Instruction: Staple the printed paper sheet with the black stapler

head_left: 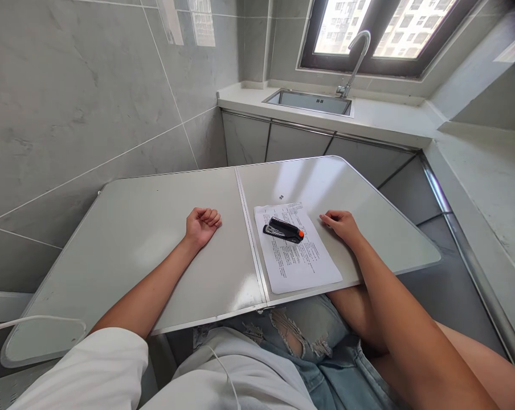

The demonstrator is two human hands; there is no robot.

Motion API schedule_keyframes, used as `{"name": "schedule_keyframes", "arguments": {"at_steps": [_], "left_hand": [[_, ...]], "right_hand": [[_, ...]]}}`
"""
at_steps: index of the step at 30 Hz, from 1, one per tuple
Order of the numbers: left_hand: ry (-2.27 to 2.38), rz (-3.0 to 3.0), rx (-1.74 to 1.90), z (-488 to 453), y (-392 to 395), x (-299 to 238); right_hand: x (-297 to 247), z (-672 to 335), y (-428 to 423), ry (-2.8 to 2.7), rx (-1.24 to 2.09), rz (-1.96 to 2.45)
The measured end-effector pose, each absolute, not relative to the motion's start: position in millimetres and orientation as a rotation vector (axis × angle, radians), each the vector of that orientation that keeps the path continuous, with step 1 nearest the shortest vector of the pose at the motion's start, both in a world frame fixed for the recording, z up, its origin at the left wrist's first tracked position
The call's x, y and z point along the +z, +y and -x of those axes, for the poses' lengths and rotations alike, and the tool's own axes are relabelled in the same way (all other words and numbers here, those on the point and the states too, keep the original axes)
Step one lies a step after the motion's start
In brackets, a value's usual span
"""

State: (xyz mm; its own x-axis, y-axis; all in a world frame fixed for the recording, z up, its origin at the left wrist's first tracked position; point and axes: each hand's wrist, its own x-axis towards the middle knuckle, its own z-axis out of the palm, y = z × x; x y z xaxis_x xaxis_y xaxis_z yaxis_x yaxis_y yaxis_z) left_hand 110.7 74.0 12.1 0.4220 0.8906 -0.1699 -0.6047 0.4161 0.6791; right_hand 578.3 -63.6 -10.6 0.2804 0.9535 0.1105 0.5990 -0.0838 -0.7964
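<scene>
A printed sheet of paper (298, 262) lies on the right half of a grey folding table (146, 228). On its upper part rests a black stapler (283, 230) with an orange tip. My right hand (340, 223) lies palm down on the table just right of the paper, fingers curled under, holding nothing. My left hand (201, 223) rests on the left half of the table, palm up, fingers loosely curled in, with nothing in it. Neither hand touches the stapler.
A seam (249, 228) runs down the table's middle. Behind stands a counter with a steel sink (311, 102) and tap (356, 57) under a window. A tiled wall is on the left, a counter (488, 188) on the right. A white cable (27, 322) crosses the near left corner.
</scene>
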Motion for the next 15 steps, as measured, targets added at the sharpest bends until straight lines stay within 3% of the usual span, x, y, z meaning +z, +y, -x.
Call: {"name": "schedule_keyframes", "arguments": {"at_steps": [15], "left_hand": [[0.511,-0.587,1.016,-110.0,74.4,9.9]], "right_hand": [[-7.0,-574.4,-64.3,-1.424,0.554,1.794]]}}
